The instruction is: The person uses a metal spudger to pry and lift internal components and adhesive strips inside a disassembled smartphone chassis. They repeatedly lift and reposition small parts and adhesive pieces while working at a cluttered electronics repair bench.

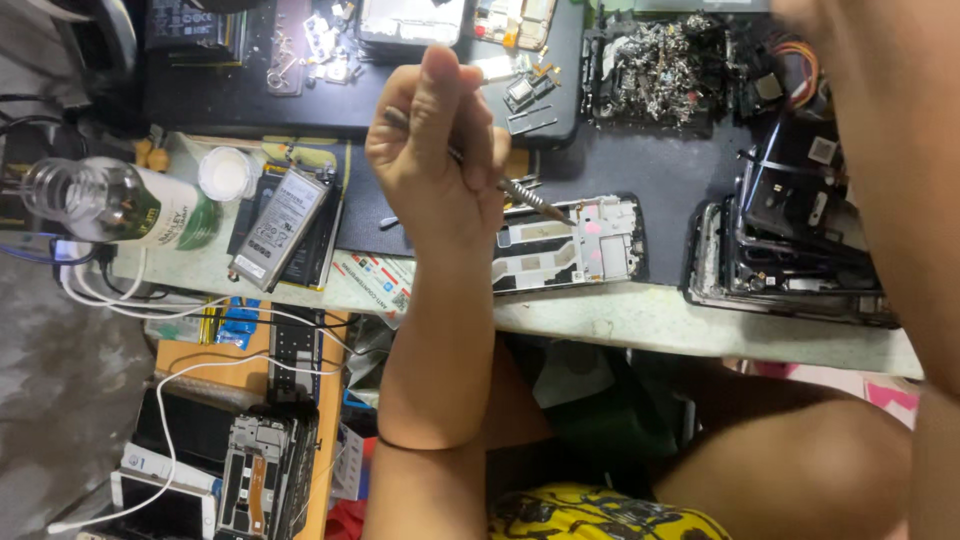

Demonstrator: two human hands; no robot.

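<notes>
Metal screwdriver [500, 185] clenched in raised left hand [435, 150], tip over phone frame [570, 245]; right hand's grip unseen.

1. Even, fairly bright light, soft shadows only
2. Mild glare on clear bottle [95, 200] and white bench edge [640, 320]
3. Right forearm [890, 190] close to lens, soft and blurred
4. Under-bench area dimmer, slight overall softness

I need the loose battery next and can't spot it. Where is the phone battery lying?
In the head view, the phone battery lies tilted on the bench's left part, between the clear bottle and the left hand, just below the white round lid.
</notes>
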